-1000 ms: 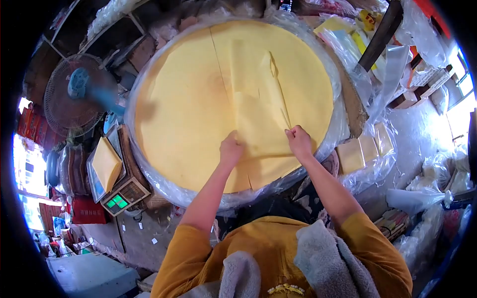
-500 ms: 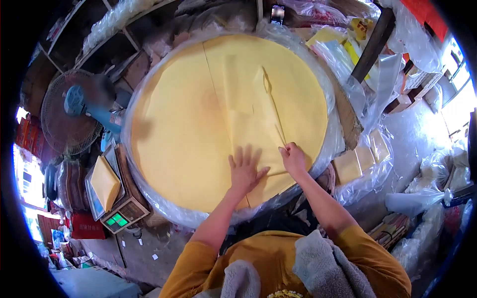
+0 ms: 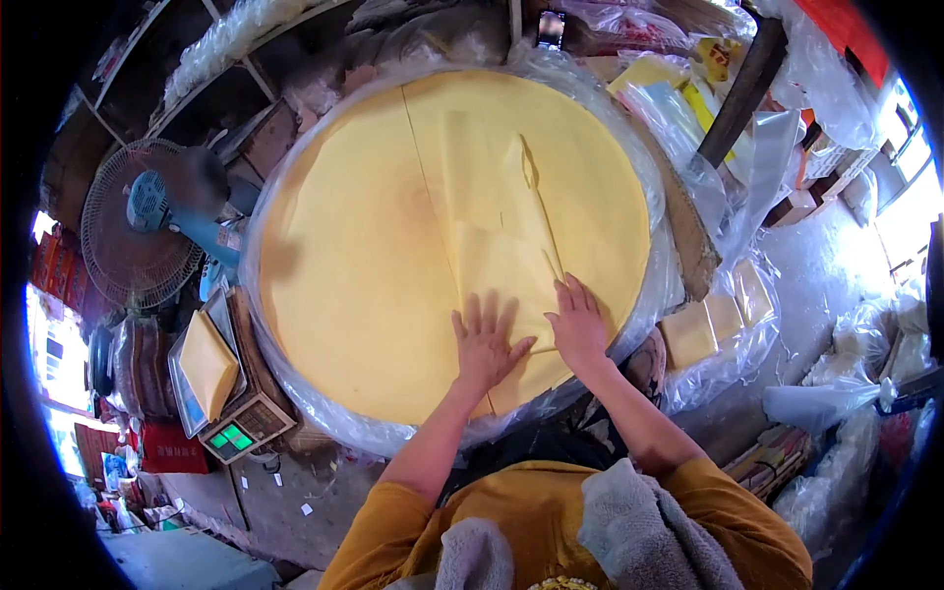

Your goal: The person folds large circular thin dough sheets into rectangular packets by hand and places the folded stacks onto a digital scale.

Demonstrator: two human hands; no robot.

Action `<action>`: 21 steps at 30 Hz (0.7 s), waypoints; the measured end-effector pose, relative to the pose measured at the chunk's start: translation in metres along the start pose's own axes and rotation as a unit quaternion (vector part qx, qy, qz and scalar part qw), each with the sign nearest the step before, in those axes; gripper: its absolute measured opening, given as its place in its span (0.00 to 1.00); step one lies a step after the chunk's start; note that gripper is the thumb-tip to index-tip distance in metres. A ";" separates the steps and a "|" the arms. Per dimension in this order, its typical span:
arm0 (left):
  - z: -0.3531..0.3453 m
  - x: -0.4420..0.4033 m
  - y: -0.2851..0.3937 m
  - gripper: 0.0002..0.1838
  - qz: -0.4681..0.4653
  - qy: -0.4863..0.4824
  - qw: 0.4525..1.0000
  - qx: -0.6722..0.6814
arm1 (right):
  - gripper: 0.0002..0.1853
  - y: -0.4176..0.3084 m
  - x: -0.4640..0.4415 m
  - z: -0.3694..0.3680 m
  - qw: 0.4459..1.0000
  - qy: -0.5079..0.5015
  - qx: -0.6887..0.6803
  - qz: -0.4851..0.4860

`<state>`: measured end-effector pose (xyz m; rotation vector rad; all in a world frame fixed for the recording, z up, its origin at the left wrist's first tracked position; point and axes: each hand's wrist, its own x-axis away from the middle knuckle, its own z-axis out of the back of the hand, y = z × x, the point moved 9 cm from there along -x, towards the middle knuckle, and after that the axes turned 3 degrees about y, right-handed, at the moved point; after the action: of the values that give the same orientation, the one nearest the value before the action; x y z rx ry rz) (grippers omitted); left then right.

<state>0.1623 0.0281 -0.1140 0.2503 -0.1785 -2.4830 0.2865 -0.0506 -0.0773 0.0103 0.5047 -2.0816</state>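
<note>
A wide round stack of thin, smooth yellow sheets point(image 3: 344, 246) lies in front of me. On its right half the top sheet is folded over into a layered flap point(image 3: 501, 261), with a raised crease running up to a small gap. My left hand point(image 3: 484, 344) rests flat with spread fingers on the near part of the flap. Just to its right, my right hand point(image 3: 580, 329) is laid on the fold's right edge, fingers stretched out and the thumb pointing left. Neither hand grips anything.
Clear plastic point(image 3: 329, 408) surrounds the stack's rim. At left stand a fan point(image 3: 147, 206) and a scale point(image 3: 251, 428) with a folded yellow packet point(image 3: 208, 364) on it. Yellow packets in plastic point(image 3: 703, 329) lie at right, below a dark post point(image 3: 744, 88).
My right hand has gone from a closed pinch on the fold's edge to lying flat with fingers extended. My left hand has stayed in about the same place.
</note>
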 end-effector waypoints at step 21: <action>0.000 -0.117 -0.073 0.38 0.032 0.088 0.994 0.050 | 0.30 -0.014 -0.025 -0.026 0.991 -0.029 0.036 0.127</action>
<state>0.2117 0.1570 -0.1118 0.4960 -0.2337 -2.3762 0.2839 -0.0147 -0.0912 0.0525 0.3720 -1.8439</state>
